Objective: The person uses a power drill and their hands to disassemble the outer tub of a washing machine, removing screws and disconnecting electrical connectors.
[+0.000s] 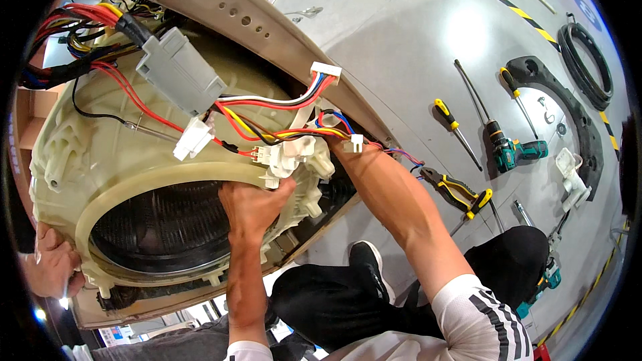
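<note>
A cream plastic washing machine tub [80, 160] lies tilted in its metal casing [281, 33], with the dark steel drum [167, 227] showing through its round opening. My left hand [255, 206] grips the tub's front rim [200, 175], just under a cream plastic fitting [301, 160] with white connectors. My right hand [342, 152] reaches in behind that fitting, under a bundle of red, yellow and blue wires [281, 127]. Its fingers are hidden. A grey connector block [179, 70] sits on top of the tub.
Another person's hand [50, 264] holds the tub's lower left rim. On the grey floor to the right lie yellow-handled screwdrivers [455, 130], a green cordless drill [511, 150], pliers [458, 190], a black rubber ring [585, 67] and a black curved part [575, 113]. My black-trousered knees [348, 294] are below.
</note>
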Demonstrator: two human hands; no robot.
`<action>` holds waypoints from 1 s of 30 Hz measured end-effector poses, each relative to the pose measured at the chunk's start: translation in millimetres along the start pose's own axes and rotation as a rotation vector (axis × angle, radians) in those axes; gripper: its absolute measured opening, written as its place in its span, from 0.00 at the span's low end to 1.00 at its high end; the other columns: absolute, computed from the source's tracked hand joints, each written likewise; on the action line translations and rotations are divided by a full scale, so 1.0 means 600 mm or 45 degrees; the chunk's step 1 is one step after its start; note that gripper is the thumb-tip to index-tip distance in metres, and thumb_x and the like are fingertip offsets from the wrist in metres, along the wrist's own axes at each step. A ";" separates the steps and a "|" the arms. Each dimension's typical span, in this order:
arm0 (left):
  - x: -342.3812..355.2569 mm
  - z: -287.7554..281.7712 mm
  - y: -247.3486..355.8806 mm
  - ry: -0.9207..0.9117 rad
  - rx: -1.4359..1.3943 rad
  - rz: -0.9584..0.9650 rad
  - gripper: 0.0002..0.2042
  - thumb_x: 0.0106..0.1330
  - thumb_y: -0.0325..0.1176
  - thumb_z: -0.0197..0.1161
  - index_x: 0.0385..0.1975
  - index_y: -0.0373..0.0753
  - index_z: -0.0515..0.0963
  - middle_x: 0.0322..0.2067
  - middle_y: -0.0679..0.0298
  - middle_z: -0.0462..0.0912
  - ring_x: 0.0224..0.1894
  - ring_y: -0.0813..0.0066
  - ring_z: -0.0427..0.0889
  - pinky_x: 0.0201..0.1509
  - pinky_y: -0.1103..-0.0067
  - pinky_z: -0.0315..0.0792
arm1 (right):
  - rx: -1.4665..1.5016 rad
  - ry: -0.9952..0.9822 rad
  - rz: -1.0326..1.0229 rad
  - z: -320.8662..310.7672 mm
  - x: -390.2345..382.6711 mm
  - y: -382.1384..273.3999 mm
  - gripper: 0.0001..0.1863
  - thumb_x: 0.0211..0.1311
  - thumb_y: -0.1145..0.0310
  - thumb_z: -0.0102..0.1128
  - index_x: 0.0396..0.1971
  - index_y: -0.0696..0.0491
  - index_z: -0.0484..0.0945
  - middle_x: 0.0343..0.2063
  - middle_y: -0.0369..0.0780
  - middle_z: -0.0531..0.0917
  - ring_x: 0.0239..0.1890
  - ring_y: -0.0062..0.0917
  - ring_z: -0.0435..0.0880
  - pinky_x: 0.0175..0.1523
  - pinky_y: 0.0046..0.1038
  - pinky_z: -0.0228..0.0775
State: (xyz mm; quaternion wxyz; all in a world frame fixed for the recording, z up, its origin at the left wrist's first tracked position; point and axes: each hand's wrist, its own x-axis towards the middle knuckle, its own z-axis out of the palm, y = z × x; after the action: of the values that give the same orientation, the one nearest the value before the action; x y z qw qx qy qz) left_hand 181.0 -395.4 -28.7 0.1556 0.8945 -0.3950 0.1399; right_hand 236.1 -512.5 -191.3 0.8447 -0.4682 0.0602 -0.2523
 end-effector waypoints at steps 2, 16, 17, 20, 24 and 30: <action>0.000 0.003 -0.005 0.008 0.049 0.061 0.15 0.38 0.35 0.67 0.28 0.39 0.78 0.26 0.59 0.81 0.29 0.55 0.79 0.33 0.69 0.74 | -0.004 0.005 -0.007 0.004 0.002 0.002 0.10 0.62 0.74 0.46 0.42 0.55 0.73 0.35 0.40 0.79 0.40 0.22 0.78 0.45 0.26 0.72; 0.011 0.005 0.009 -0.016 -0.020 -0.215 0.23 0.41 0.44 0.70 0.36 0.37 0.77 0.32 0.55 0.81 0.34 0.54 0.80 0.39 0.69 0.73 | -0.395 0.383 -0.460 -0.039 -0.046 0.021 0.10 0.61 0.77 0.46 0.41 0.54 0.73 0.33 0.40 0.80 0.39 0.22 0.77 0.45 0.26 0.72; 0.009 0.008 0.002 0.002 -0.002 -0.198 0.24 0.41 0.44 0.70 0.36 0.36 0.77 0.33 0.54 0.81 0.35 0.55 0.80 0.40 0.70 0.73 | -0.640 0.380 -0.330 -0.043 -0.072 0.000 0.09 0.61 0.75 0.46 0.38 0.55 0.74 0.28 0.42 0.80 0.34 0.22 0.78 0.40 0.26 0.72; -0.001 0.004 0.002 -0.088 -0.179 -0.326 0.24 0.44 0.43 0.70 0.38 0.34 0.76 0.34 0.55 0.82 0.37 0.61 0.81 0.42 0.73 0.72 | -0.602 0.310 0.175 -0.058 -0.161 -0.080 0.12 0.56 0.65 0.53 0.22 0.58 0.77 0.17 0.42 0.77 0.23 0.15 0.75 0.28 0.25 0.66; -0.005 -0.003 -0.010 0.001 -0.158 -0.224 0.23 0.48 0.37 0.70 0.41 0.29 0.73 0.38 0.57 0.80 0.39 0.71 0.78 0.46 0.77 0.68 | -0.707 0.076 0.328 -0.137 -0.279 -0.008 0.13 0.52 0.63 0.60 0.25 0.60 0.79 0.16 0.39 0.78 0.21 0.16 0.73 0.29 0.22 0.66; 0.001 0.002 0.015 -0.041 -0.120 -0.327 0.23 0.50 0.38 0.70 0.40 0.26 0.74 0.37 0.61 0.80 0.37 0.79 0.75 0.46 0.81 0.67 | -1.203 0.003 0.753 -0.273 -0.455 0.091 0.11 0.46 0.65 0.61 0.31 0.52 0.80 0.28 0.45 0.81 0.32 0.38 0.81 0.39 0.35 0.72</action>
State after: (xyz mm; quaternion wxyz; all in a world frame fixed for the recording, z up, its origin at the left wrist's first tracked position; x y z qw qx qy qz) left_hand 174.4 -402.0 -28.2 0.2077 0.9316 -0.2857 0.0859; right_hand -35.2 -481.5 -363.8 0.5776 -0.7589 0.2966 0.0495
